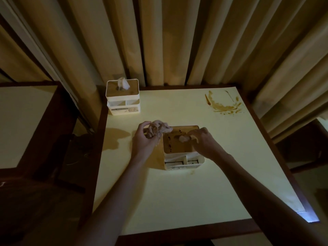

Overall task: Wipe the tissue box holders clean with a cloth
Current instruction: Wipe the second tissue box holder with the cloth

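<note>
A white tissue box holder (177, 148) with a brown-stained top stands mid-table, its front compartments facing me. My left hand (145, 139) grips a crumpled, stained cloth (159, 128) at the holder's back left corner. My right hand (202, 141) rests on the holder's top and pinches a small white wad (183, 138) there; whether it is tissue or cloth I cannot tell. A second holder (122, 102), with a tissue sticking out of its wooden lid, stands at the table's far left corner.
A brown spill mark (222, 103) stains the pale table top (177, 196) at the far right. Beige curtains (168, 41) hang right behind the table. A dark wooden frame edges the table, and another pale surface (23, 121) lies to the left.
</note>
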The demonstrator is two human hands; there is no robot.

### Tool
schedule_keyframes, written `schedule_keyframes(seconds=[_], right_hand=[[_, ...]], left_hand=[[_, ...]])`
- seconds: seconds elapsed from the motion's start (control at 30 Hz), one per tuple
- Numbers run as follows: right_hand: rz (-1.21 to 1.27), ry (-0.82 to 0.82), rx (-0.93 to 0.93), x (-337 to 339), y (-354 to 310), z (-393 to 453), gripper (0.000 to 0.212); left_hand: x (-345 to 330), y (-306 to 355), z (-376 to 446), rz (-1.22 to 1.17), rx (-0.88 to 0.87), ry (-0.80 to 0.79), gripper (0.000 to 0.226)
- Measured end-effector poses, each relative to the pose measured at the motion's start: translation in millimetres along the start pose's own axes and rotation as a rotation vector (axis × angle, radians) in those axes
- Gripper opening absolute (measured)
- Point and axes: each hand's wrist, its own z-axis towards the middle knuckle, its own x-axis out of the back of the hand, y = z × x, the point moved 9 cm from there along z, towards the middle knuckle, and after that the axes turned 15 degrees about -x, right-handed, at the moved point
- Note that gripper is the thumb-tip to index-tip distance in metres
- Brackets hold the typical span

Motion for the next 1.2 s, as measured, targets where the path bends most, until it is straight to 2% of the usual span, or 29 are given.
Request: schedule_keyframes(seconds=[0.13,0.2,0.4,0.47,0.57,0.67,0.77,0.87,0.93,1.07,1.2], right_hand=[[0.065,0.008,-0.104,11.2,31.8,7.7,0.031],[0.036,-0.048,-0.162,8.6,49.4,12.4,0.04],[-0.135,-0.21,-0.148,-5.5,67.8,16.4,0.073],[-0.198,-0.235,-0.114,-9.8,66.1,18.9,0.081],[-0.233,-0.268,-0.086,-13.1,65.4,23.6,0.085],[-0.257,-0.279,-0.078,-12.5,66.0,26.4,0.087],[-0.281,-0.285,-0.058,-13.1,65.7,29.4,0.088],[-0.303,-0.286,-0.05,-14.2,66.6,30.8,0.091],[-0.33,-0.298,-0.045,-15.3,67.4,30.9,0.093],[-0.363,-0.315,-0.06,-15.3,69.5,30.4,0.095],[-0.385,-0.318,-0.083,-16.8,70.4,28.8,0.092]], left_hand=[[-14.7,4.6,11.9,0.028,-0.058,-0.079,0.052],[-20.9,7.5,17.1,0.059,-0.099,-0.115,0.049],[-27.1,11.9,30.6,0.284,-0.187,-0.134,0.038],[-37.3,9.2,28.3,0.377,-0.242,-0.253,0.04],[-55.5,-1.6,16.2,0.448,-0.321,-0.456,0.042],[-59.8,-1.5,15.6,0.471,-0.381,-0.506,0.042],[-62.6,1.5,17.9,0.44,-0.369,-0.589,0.045],[-63.5,-0.5,25.3,0.492,-0.372,-0.656,0.03],[-64.8,-1.1,29.9,0.521,-0.385,-0.681,0.025],[-72.0,2.8,38.9,0.545,-0.369,-0.675,0.057],[-82.2,8.6,39.1,0.63,-0.438,-0.65,0.044]])
